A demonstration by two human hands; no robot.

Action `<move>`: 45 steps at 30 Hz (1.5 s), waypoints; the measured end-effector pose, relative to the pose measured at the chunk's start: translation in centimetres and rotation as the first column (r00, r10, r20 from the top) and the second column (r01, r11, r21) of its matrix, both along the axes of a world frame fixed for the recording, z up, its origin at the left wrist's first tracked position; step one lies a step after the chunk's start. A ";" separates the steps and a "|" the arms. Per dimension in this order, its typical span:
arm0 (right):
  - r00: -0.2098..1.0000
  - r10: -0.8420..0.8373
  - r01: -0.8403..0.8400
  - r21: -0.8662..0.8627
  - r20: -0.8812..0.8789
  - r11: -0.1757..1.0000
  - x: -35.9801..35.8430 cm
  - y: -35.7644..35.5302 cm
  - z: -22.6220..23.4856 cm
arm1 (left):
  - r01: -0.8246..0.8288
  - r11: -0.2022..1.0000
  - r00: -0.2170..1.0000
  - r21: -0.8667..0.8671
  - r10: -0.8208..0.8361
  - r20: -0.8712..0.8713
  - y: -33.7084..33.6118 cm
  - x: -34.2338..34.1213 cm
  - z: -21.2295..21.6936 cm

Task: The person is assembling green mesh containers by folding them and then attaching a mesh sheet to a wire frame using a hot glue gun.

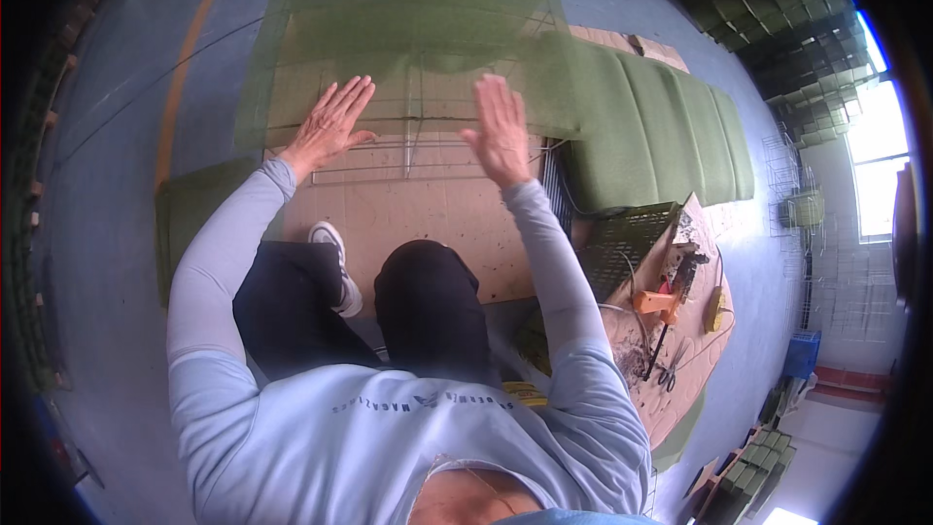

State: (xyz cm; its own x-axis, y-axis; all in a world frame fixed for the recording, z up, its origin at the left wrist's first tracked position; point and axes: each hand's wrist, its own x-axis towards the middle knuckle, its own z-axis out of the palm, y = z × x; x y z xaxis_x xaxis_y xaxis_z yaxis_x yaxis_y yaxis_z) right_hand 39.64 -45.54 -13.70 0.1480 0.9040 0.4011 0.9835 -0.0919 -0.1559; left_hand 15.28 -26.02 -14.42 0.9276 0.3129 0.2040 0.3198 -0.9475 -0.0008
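A sheet of thin green mesh fabric (pixel 408 29) lies spread over a wire frame (pixel 428 151) on a cardboard sheet (pixel 418 214) on the floor. My left hand (pixel 328 124) rests flat on the fabric's near edge, fingers spread. To its right my right hand (pixel 501 131) is also flat and open, palm down on the fabric over the frame. Neither hand grips anything. I am crouched, with my knees and one white shoe (pixel 335 267) just below the frame.
A stack of green fabric panels (pixel 661 126) lies to the right. A green plastic crate (pixel 622 243) stands beside a cardboard-covered surface with an orange tool (pixel 661 301), scissors (pixel 669 374) and wires. Dark green stacks line the far right; wire frames stand by the window.
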 end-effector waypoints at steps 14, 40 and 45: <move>0.991 -0.048 0.056 -0.065 0.128 0.996 -4.8 4.6 -1.3 | -0.184 0.983 0.983 0.025 0.184 0.019 4.6 -9.2 1.9; 0.231 0.320 0.582 0.394 -0.919 0.711 9.8 -2.0 -13.1 | 0.304 -0.101 0.560 -0.947 0.824 0.092 6.0 -13.0 -1.5; 0.874 -0.382 0.179 0.532 0.300 0.828 16.0 -2.1 -14.5 | 0.294 -0.144 0.581 -0.945 0.812 0.057 1.1 -12.3 -1.9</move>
